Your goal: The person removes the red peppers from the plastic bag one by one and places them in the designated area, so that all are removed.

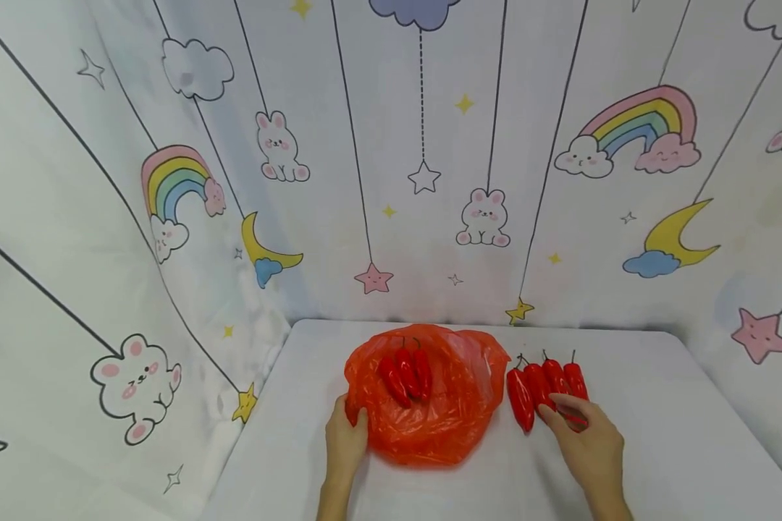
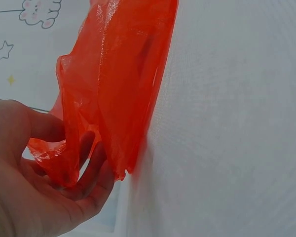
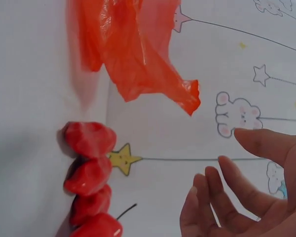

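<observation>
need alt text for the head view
A person's left hand holds the edge of a red plastic bag with three red peppers in it; the right hand is above four more peppers in a row on a white table, before a cartoon-print backdrop.

A white backdrop point(image 1: 430, 239) rises behind the far edge of the pale, round-cornered surface point(image 1: 678, 405) and runs along its left side, where it wrinkles near the far left corner. Printed black lines dangle a purple cloud point(image 1: 417, 11), a left rainbow point(image 1: 177, 155), a right rainbow point(image 1: 674, 108), a yellow moon point(image 1: 661, 235) at right and a white rabbit point(image 1: 137, 383) at near left. The light is soft.
</observation>
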`<state>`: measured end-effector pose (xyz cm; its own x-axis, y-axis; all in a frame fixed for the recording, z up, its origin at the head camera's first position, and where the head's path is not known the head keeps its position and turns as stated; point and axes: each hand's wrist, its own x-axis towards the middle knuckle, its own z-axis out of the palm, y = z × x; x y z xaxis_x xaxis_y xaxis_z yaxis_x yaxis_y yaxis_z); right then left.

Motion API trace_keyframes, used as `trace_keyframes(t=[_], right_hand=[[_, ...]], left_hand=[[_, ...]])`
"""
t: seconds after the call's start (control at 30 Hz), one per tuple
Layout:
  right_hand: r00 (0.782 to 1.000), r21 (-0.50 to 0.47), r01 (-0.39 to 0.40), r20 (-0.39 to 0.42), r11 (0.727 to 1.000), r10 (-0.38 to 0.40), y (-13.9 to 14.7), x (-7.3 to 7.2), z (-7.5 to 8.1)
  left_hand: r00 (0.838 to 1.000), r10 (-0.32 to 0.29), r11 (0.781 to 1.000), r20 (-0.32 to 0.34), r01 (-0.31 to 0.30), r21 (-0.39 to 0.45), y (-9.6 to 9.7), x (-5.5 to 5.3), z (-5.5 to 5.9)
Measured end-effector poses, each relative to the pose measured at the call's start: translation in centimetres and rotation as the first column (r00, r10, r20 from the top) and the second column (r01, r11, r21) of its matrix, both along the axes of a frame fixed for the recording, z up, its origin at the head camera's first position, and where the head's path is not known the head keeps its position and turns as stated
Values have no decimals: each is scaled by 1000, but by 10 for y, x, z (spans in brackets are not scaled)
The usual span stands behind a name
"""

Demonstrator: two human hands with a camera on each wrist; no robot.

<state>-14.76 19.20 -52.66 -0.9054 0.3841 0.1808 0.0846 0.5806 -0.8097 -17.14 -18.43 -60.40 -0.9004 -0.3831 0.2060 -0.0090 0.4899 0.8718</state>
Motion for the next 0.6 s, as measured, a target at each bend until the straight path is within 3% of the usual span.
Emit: trace_keyframes(t=[0.4,0.6], right_hand=[[994,37,-105,-29,994,106,-31,-20,8],[975,30,-210,-61,977,212,-44,-34,6]], left_hand=[[1000,2,1000,19,-2,-6,0,2,1],[1000,-1,1000,12,1,4,1,0,2]])
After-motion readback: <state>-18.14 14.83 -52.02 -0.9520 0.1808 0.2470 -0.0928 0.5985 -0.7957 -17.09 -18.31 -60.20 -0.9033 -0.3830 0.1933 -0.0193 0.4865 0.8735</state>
